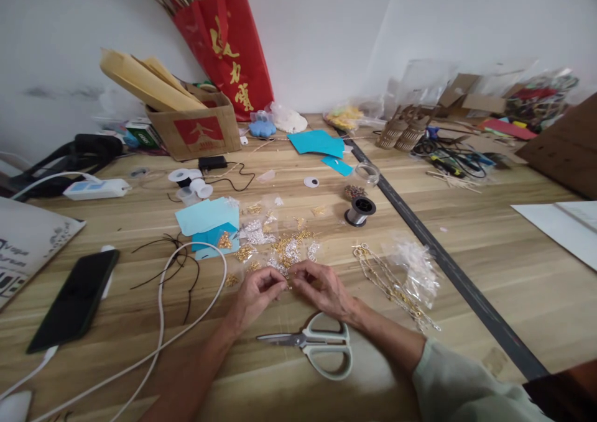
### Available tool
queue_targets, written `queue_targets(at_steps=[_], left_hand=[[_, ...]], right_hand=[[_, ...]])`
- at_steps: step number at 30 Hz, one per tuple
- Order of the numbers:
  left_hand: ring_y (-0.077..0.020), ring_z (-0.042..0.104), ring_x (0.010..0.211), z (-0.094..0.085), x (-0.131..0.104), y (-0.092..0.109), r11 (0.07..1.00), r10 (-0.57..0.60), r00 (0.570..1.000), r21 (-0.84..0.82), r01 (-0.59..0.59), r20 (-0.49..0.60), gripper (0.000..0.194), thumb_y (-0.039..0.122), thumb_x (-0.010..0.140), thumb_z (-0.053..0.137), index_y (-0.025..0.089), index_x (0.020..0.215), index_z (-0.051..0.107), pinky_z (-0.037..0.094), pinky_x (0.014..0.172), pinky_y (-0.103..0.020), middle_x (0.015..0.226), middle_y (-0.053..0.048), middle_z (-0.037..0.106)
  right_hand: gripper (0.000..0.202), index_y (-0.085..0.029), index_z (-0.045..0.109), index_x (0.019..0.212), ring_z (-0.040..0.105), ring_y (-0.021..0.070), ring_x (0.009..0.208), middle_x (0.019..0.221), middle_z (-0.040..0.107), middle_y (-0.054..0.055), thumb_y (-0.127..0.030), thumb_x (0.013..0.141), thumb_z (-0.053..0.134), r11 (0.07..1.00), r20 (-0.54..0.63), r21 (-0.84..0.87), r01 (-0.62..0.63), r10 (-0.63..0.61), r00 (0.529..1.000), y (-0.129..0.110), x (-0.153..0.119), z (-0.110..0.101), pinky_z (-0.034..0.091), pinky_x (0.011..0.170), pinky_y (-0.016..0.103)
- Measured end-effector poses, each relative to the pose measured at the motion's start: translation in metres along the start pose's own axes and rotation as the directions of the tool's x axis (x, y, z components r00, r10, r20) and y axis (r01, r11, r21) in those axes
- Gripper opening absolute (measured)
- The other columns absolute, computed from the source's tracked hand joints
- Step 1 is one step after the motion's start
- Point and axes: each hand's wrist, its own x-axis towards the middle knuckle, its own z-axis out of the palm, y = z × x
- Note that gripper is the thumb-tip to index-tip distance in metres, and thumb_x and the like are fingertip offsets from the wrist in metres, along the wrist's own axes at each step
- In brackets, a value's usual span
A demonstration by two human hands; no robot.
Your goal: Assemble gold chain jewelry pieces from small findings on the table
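My left hand (259, 293) is closed in a pinch, fingertips close to those of my right hand (325, 290), which is pinched too. Whatever lies between the fingers is too small to make out. Just beyond the fingertips spread loose gold beads (283, 243) and silver beads (291, 252). Small clear bags of silver pieces (256, 232) and gold pieces (243, 253) lie around them. Scissors (303, 340) with pale green handles rest on the wood below my hands, blades to the left. Beaded chains (380, 279) lie right of my right hand, beside a plastic bag of whitish pieces (416, 266).
A wire spool (360, 211) stands beyond my right hand. Blue cards (208, 217), a white cable (161, 304) and a phone (74, 298) lie to the left. A dark strip (420, 229) crosses the table (471, 273). A cardboard box (196, 130) and a red bag (228, 49) stand behind.
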Motion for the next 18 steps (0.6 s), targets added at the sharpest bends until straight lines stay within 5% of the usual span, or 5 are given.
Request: queue_targets(at_steps=[18], left_hand=[[-0.0112,0.05,0.055,0.0041,-0.0019,-0.0043,0.997,0.041,0.999,0.063,-0.043,0.033,0.016,0.031,0.073,0.066,0.016,0.069,0.061,0.039,0.054,-0.022,0.061,0.001,0.059]], right_hand=[[0.02,-0.017,0.066,0.089,0.06,0.0147,0.073,0.078,0.065,0.004,-0.03,0.093,0.051,0.997,0.036,0.012,0.07,-0.071,0.997,-0.0033,0.0015,-0.0009,0.047,0.067,0.026]])
